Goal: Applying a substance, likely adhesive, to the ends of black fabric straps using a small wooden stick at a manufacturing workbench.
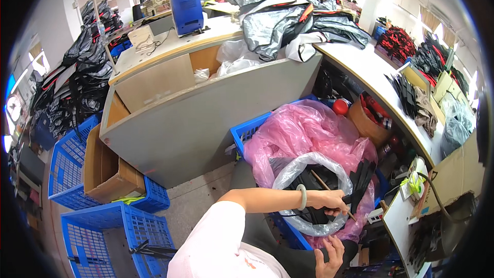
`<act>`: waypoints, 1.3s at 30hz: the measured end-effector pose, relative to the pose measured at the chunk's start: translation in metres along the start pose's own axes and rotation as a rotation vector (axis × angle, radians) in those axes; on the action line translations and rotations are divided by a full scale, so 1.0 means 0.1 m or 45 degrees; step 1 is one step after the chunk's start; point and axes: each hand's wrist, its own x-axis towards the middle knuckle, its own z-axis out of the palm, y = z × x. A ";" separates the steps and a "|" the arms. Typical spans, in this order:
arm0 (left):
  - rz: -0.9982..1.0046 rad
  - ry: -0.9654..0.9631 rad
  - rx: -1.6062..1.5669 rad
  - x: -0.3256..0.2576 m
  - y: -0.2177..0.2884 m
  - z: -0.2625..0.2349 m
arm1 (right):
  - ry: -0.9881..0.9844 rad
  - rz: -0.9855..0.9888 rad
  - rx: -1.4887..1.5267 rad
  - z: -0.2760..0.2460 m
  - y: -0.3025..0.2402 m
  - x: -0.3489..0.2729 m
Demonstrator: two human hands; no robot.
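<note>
My left hand (332,203), with a pale bangle (301,196) on its wrist, is closed round a thin brown stick (320,179). The stick slants across a clear plastic bag (288,177) whose rolled rim is open, with black strips (303,188) inside. More black strips (363,175) lie beside my left hand, over the bag's right side. My right hand (330,257) is lower down, fingers apart and holding nothing, close to the crumpled pink plastic (303,128). That plastic fills a blue crate (244,131) around the clear bag.
Blue crates (116,208) and a cardboard box (116,172) stand to my left. A grey panel (206,118) closes off the bench ahead. Silver-and-black fabric (278,20) and a blue device (186,10) sit on the benches. At right stand a brown container (368,123) and a white-topped table (406,237).
</note>
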 end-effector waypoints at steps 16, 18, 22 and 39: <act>-0.181 0.114 0.425 0.36 0.05 -0.04 | 0.026 -0.087 0.110 0.24 0.32 0.09; -0.222 0.099 0.472 0.37 0.01 -0.04 | -0.010 -0.100 0.142 0.26 0.39 0.07; 0.141 0.142 1.215 0.05 -0.18 -0.22 | -0.186 -0.245 0.310 0.42 0.26 0.21; 0.924 -0.048 1.442 -0.41 -0.11 -0.13 | -0.339 -0.571 0.558 0.32 -0.08 0.41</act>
